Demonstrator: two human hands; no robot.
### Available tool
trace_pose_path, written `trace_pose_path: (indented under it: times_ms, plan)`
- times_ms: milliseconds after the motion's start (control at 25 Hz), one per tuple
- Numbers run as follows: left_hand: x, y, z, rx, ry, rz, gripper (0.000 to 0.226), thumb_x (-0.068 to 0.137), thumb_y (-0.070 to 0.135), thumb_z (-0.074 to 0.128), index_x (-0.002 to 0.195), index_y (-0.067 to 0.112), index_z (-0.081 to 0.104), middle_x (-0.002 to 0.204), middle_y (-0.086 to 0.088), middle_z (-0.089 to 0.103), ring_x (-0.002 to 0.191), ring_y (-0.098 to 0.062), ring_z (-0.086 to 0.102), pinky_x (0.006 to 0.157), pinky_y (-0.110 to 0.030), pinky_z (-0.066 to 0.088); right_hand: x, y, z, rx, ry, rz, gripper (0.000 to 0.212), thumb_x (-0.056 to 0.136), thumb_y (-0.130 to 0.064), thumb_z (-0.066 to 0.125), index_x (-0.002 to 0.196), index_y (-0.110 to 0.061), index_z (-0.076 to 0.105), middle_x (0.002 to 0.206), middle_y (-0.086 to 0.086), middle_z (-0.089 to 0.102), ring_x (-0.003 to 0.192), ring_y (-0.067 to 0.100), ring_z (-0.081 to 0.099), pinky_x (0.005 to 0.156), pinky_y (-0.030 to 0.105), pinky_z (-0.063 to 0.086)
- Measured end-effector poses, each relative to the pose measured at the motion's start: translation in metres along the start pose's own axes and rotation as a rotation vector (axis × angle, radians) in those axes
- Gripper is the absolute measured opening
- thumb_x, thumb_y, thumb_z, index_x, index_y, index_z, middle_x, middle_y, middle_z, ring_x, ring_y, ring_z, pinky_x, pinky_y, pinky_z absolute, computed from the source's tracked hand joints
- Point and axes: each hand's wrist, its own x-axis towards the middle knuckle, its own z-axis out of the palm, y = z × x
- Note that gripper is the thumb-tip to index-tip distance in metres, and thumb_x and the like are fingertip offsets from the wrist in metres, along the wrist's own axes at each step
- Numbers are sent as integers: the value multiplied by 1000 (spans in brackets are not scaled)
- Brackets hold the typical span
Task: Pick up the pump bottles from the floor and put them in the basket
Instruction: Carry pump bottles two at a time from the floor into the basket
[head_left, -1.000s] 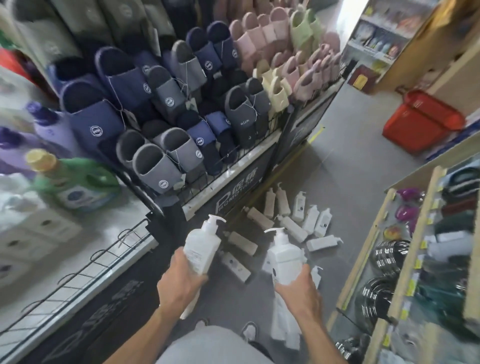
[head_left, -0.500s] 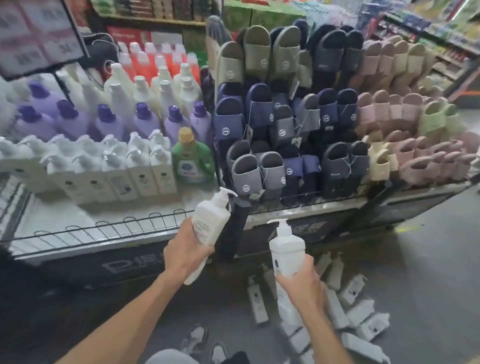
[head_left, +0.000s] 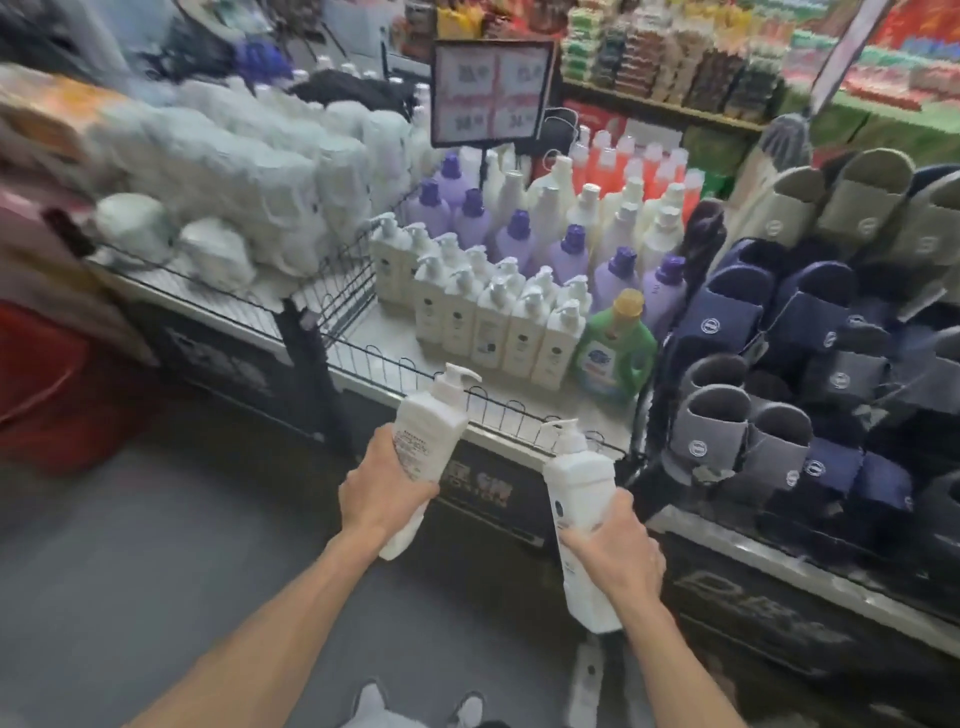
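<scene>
Two pump bottles (head_left: 426, 431) gripped, one each by left hand (head_left: 387, 491), right hand (head_left: 615, 556); sloppy drop-in could topple standing row (head_left: 488, 322) in basket (head_left: 519, 413).

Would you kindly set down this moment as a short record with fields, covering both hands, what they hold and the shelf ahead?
Left grip: holds a white pump bottle, tilted right, pump up
Right grip: holds a second pump bottle, leaning slightly
Wire basket: ahead of both bottles; rows of matching bottles stand inside
Beside them: green jug, purple-capped bottles
Right of basket: slippers
Floor: one white bottle near the feet, blurred
Task state: both held bottles not yet in the basket
</scene>
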Motion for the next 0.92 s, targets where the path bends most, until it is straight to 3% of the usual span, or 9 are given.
trace_pose_path:
  times_ms: [320, 600, 720, 920]
  plan:
    - [-6, -134, -107, -44, 255, -330, 78, 65, 38, 83, 129, 28, 39, 117, 3, 62, 100, -34, 62, 78, -38, 43, -13, -157, 80, -63, -194, -376, 67, 64, -63, 69, 108, -32, 30, 88, -10, 56, 77, 22, 62, 73, 43, 54]
    - [-3, -236, -177, -2, 358, -534, 71, 65, 42, 81, 118, 25, 37, 113, -1, 65, 96, -34, 65, 76, -39, 46, -37, -274, 149, -133, -316, -577, 71, 69, -62, 75, 114, -30, 30, 95, -7, 58, 78, 19, 62, 68, 40, 56]
    - [4, -270, -200, 1, 415, -611, 67, 63, 43, 81, 109, 24, 35, 110, -1, 63, 91, -35, 64, 75, -40, 48, -42, -326, 175, -167, -365, -648, 70, 67, -59, 73, 112, -29, 29, 94, -7, 58, 79, 22, 62, 64, 36, 50]
    - [27, -313, -233, -33, 516, -730, 69, 62, 43, 81, 111, 22, 39, 109, -1, 62, 91, -35, 64, 75, -41, 50, -40, -414, 218, -216, -432, -778, 70, 70, -55, 74, 117, -26, 32, 96, -6, 58, 77, 23, 60, 63, 33, 43]
